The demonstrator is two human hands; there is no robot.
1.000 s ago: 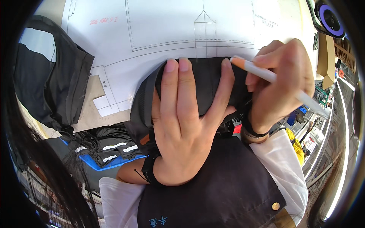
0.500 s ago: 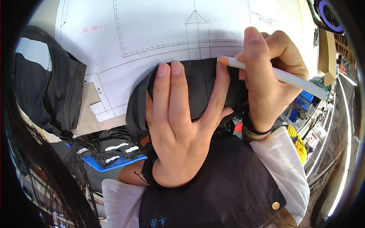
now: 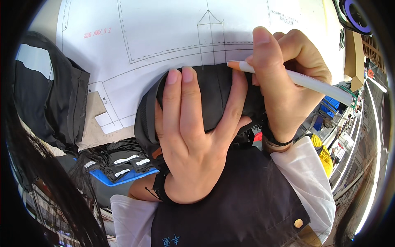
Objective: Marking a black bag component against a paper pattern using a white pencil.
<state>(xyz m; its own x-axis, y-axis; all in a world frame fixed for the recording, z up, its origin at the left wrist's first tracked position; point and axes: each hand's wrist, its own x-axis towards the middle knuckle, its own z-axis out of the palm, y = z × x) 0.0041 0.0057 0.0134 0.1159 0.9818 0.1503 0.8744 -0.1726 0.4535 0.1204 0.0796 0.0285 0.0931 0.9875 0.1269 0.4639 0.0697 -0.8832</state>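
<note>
Black fabric piece (image 3: 214,96) sits dead centre on the white pattern sheet (image 3: 164,37), pinned flat under the left hand (image 3: 193,140), fingers spread. Right hand (image 3: 288,82), at two o'clock, pinches a white marking pencil (image 3: 296,78), tip at the fabric's top edge.

We see a black fabric piece (image 3: 214,96) on a white pattern sheet (image 3: 164,37) with grey dashed lines and small red writing, a white pencil (image 3: 304,80) with an orange tip, and a blue crate (image 3: 123,179) with black, white-striped cloth.
</note>
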